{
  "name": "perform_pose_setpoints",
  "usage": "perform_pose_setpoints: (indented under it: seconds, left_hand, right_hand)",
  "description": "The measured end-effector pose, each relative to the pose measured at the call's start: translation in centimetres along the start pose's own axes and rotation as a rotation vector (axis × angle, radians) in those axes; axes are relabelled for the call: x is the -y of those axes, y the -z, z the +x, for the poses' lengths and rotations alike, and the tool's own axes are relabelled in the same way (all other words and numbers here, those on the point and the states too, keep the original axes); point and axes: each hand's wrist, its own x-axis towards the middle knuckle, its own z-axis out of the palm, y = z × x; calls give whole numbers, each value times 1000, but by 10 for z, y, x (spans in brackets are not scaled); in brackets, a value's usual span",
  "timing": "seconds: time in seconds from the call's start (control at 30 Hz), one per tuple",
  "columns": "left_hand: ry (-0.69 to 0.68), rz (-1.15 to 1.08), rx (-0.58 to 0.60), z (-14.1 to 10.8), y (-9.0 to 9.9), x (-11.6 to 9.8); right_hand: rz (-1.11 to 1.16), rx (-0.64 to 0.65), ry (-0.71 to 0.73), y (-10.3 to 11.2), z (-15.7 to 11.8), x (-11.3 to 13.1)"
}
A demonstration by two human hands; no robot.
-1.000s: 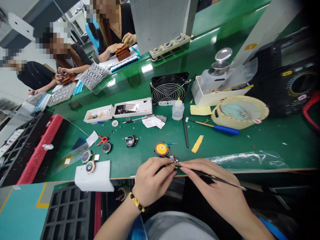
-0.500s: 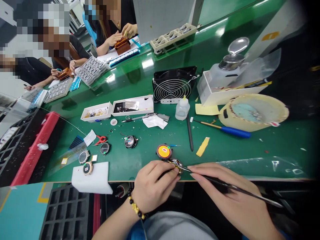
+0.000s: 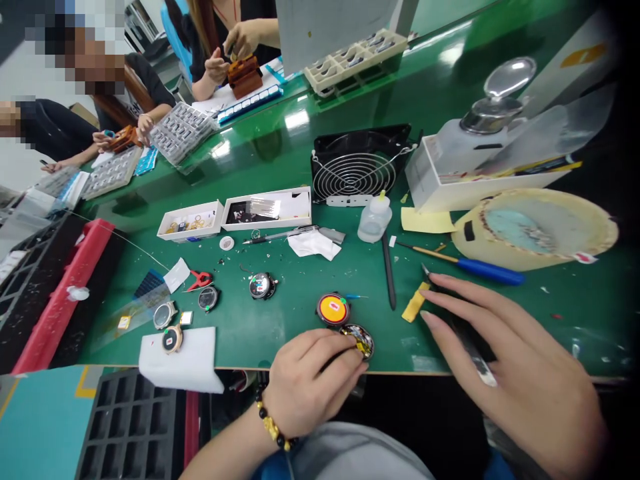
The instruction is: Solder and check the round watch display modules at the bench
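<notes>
My left hand (image 3: 315, 370) pinches the rim of an opened watch case (image 3: 364, 340) at the bench edge, its inner parts facing up. Right behind that case lies a round watch part with an orange disc (image 3: 333, 308) and a small white and red sticker. My right hand (image 3: 505, 360) has a pair of metal tweezers (image 3: 473, 353) lodged between its fingers, the tip pointing away from me. Thumb and fingertips are at the right side of a yellow strip (image 3: 414, 304) on the green bench; whether they touch it I cannot tell.
Further back stand a black fan (image 3: 355, 163), a squeeze bottle (image 3: 375, 219), a blue-handled tool (image 3: 490, 270) and a cream tub (image 3: 535, 230). Several watches, among them one on white foam (image 3: 185, 357), lie left. Co-workers' hands (image 3: 245, 40) are across the bench.
My right hand has moved right and away from the watch case, carrying the tweezers over to the yellow strip. The left hand keeps hold of the case, with more of its inside now showing.
</notes>
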Motion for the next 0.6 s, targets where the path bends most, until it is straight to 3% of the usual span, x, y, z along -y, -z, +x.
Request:
perform_pose_setpoints:
  seconds: [0.13, 0.4, 0.6]
  left_hand:
    - [-3, -2, -21, 1, 0, 0]
    - [-14, -9, -43, 0, 1, 4]
    - [-12, 8, 30, 0, 2, 10]
  right_hand:
    - [34, 11, 84, -2, -2, 2]
    - [49, 121, 423, -19, -4, 28]
    - [84, 82, 500, -45, -15, 6]
